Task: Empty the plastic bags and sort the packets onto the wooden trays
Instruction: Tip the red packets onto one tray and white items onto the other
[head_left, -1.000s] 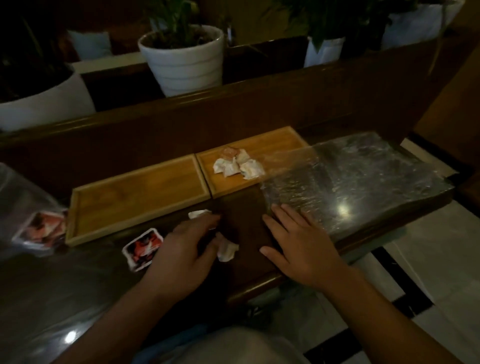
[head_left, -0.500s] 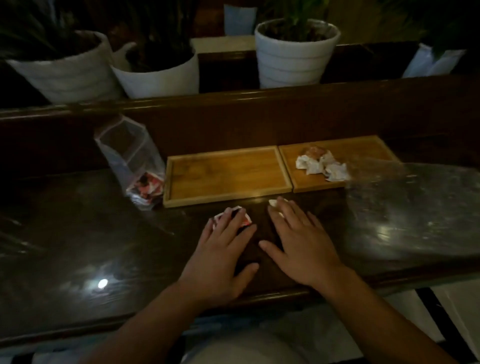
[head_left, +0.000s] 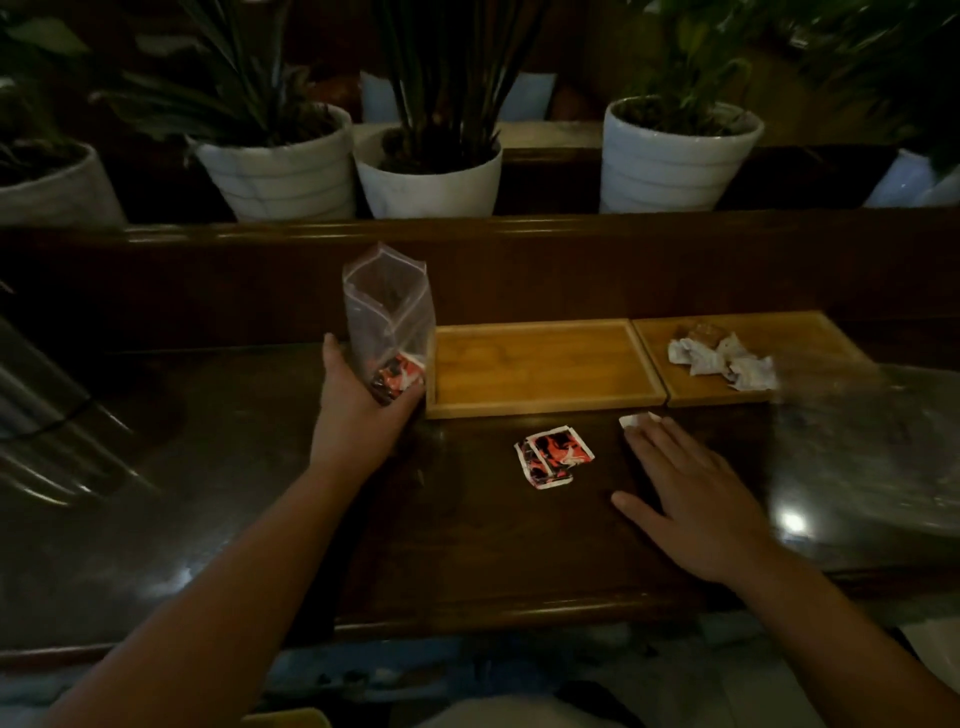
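Observation:
A clear plastic bag (head_left: 387, 312) stands upright left of the trays, with red and black packets in its bottom. My left hand (head_left: 358, 405) grips the bag's base. Two red and black packets (head_left: 553, 454) lie on the dark table in front of the left wooden tray (head_left: 540, 402), which holds nothing. The right wooden tray (head_left: 810, 338) carries several white packets (head_left: 722, 358). My right hand (head_left: 691, 493) rests flat on the table, fingers spread, its fingertips on a white packet (head_left: 631, 420).
An empty clear plastic bag (head_left: 872, 441) lies flat on the table at the right. A raised wooden ledge (head_left: 519, 234) runs behind the trays, with several white plant pots (head_left: 431, 176) beyond it. The table's near edge is at the bottom.
My left hand left the red and black packets and reached left to grip the standing bag. My right hand stayed flat on the table. The view shifted left.

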